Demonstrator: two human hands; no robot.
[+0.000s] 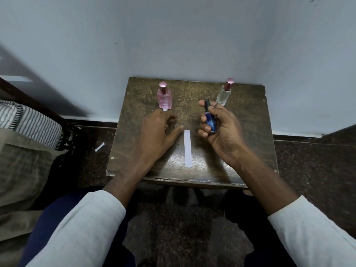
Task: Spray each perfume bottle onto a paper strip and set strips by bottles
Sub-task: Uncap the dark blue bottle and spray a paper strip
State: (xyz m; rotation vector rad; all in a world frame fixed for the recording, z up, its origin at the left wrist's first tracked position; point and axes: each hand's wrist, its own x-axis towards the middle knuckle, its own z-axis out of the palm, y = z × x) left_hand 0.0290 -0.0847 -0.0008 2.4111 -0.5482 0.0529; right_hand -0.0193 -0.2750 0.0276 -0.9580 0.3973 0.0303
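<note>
Scuffed dark wooden tabletop (240,147) stands against a pale blue wall, over speckled dark flooring. Nearest, 1 white paper strip (188,148) lies flat between the hands. The left hand (154,135) rests loose, fingers spread on a second strip whose end shows at the pink square glass bottle (164,97). The right hand (219,128) grips a small dark blue spray bottle (210,120), thumb near its black nozzle. Farther right stands a clear glass bottle with a rose cap (224,93).

Risks, as I judge: the nozzle may be aimed off the strip, misting the hand or wood; a stray white strip (99,147) on the floor suggests strips slide off easily.

Faint lettering marks the pink bottle; it is too blurred to read.
</note>
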